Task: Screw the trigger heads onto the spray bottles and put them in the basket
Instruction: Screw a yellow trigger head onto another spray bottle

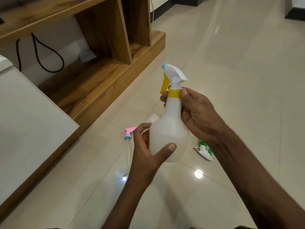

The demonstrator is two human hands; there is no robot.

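I hold a translucent white spray bottle (168,134) upright above the tiled floor. My left hand (146,149) wraps its round body from the left, thumb across the front. A white trigger head (174,75) with a yellow lever and blue nozzle sits on the bottle's neck. My right hand (196,113) pinches the head's yellow collar (174,93) between thumb and fingers. On the floor behind lie a pink trigger head (129,130) with a blue nozzle and long dip tube, and a white and green trigger head (204,150). No basket is in view.
A wooden shelf unit (99,66) with open compartments and black cables stands at upper left. A white cabinet top (24,123) fills the left edge. Glossy beige floor tiles (239,63) stretch to the right and far side.
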